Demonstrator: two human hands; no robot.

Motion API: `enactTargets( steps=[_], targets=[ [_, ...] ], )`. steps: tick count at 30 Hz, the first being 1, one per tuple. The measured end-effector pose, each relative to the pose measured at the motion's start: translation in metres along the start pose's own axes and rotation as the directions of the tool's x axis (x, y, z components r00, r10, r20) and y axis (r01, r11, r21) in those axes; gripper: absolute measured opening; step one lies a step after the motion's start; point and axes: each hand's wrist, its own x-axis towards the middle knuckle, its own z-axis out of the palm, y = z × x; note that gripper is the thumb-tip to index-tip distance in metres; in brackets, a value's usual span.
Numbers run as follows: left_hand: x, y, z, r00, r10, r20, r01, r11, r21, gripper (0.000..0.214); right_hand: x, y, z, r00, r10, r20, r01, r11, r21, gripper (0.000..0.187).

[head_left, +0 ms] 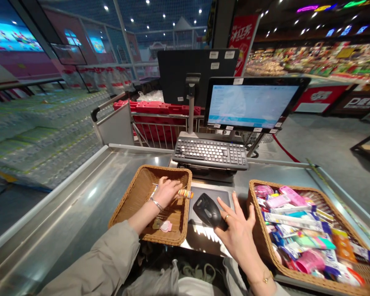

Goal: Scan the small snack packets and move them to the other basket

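Over the left wicker basket (185,222), my left hand (166,192) is closed round a small tube-shaped item with colourful stripes (185,193), which sticks out past the fingers over the basket's right rim. A pink and brown flat item (163,225) lies at the bottom of that basket, and a pale item is partly hidden behind the hand. My right hand (239,228) has its fingers spread. A black handheld barcode scanner (206,209) points away to the left, its handle end close to my thumb and forefinger; whether they touch it I cannot tell.
At the right, a second wicker basket (259,218) is heaped with small packaged goods (299,222). Behind the scanner stand a keyboard (211,152) and a lit monitor (249,105). A metal counter (80,197) with raised edges lies around them. Shopping carts (154,127) stand beyond.
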Motion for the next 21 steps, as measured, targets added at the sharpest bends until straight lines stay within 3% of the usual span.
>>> enactTargets(
  steps=[5, 15, 21],
  targets=[
    [0.001, 0.003, 0.002, 1.000, -0.019, -0.002, 0.019, 0.999, 0.031, 0.029, 0.001, -0.001, -0.001, 1.000, -0.015, 0.003, 0.015, 1.000, -0.020, 0.034],
    [0.000, 0.013, -0.011, 0.988, 0.093, -0.121, -0.076, 0.987, 0.139, 0.017, 0.004, -0.003, -0.001, 1.000, 0.000, -0.002, 0.000, 1.000, -0.022, 0.034],
    [-0.001, 0.014, -0.014, 0.987, 0.110, -0.115, -0.089, 0.980, 0.178, 0.016, 0.008, -0.008, -0.005, 1.000, 0.014, 0.017, -0.014, 1.000, -0.009, 0.035]
  ],
)
